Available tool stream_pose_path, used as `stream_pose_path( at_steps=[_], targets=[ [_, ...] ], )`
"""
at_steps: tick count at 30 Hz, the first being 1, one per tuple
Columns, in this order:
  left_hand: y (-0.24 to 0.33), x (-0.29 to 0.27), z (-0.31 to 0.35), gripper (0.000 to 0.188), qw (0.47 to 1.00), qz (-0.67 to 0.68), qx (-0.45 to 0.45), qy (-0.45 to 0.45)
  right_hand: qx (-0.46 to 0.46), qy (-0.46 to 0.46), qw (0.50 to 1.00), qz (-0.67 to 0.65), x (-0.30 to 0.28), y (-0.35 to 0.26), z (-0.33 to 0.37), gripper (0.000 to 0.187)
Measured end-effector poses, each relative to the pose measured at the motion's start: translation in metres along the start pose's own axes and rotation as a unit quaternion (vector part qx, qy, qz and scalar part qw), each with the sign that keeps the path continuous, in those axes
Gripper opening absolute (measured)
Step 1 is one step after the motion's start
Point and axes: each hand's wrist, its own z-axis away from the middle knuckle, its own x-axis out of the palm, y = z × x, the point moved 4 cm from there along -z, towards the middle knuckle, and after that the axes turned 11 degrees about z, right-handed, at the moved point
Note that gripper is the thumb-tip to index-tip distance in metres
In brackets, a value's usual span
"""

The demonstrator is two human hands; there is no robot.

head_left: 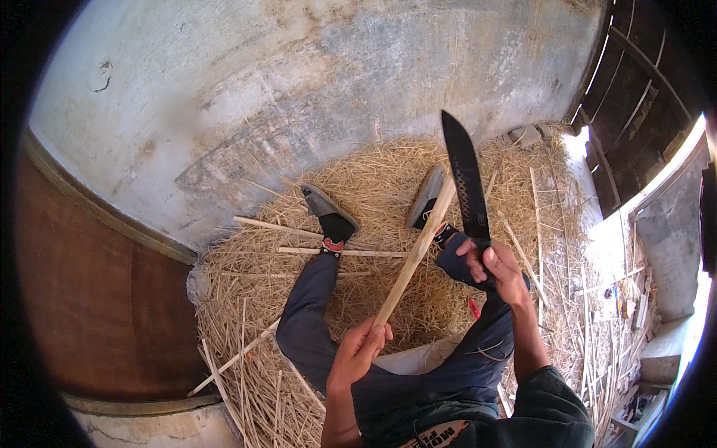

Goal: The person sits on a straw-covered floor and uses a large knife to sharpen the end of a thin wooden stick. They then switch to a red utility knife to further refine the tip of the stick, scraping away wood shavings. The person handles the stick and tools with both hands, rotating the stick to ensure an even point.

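Note:
My left hand (360, 349) is closed round the lower end of a pale wooden strip (413, 257), which slants up and away to the right between my legs. In my right hand (497, 267) is the handle of a machete (467, 175). Its broad black blade points up and away, with a row of small marks along it. The blade stands just right of the strip's far end; whether the two touch I cannot tell. The fingers of my right hand wrap the handle, most of which they hide.
Straw-like shavings (388, 168) cover the floor around my shoes. Several pale strips (284, 228) lie at my left, more on the right. A stained wall (336, 75) rises ahead, a brown panel (104, 284) stands left, and a dark plank door (635, 97) is at far right.

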Motion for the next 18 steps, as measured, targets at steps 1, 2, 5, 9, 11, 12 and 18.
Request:
stream_pose_path(
  at_steps=[1,2,5,9,11,12,18],
  targets=[
    [0.000,-0.002,0.002,0.034,1.000,0.002,-0.003,0.001,0.012,-0.021,1.000,0.002,-0.005,-0.003,-0.002,0.073],
    [0.000,-0.004,0.004,0.033,1.000,0.004,-0.006,0.002,0.025,-0.031,0.999,-0.004,-0.010,-0.009,-0.003,0.073],
    [-0.003,-0.007,0.006,0.033,1.000,0.010,-0.019,-0.005,0.051,-0.049,0.998,0.001,-0.024,-0.023,-0.007,0.068],
    [-0.003,-0.005,0.009,0.035,1.000,0.018,-0.019,0.006,0.036,-0.032,0.988,0.144,-0.037,-0.033,-0.018,0.058],
    [-0.002,-0.006,0.011,0.036,1.000,0.003,-0.008,0.013,0.005,0.022,0.979,0.201,-0.041,-0.036,-0.023,0.053],
    [0.000,-0.006,0.011,0.037,1.000,-0.007,-0.004,0.020,0.013,0.016,0.972,0.235,-0.037,-0.038,-0.024,0.051],
    [0.003,-0.007,0.011,0.049,0.997,-0.044,0.032,0.052,-0.006,-0.039,0.949,0.314,-0.021,-0.059,-0.030,0.037]
  ],
)
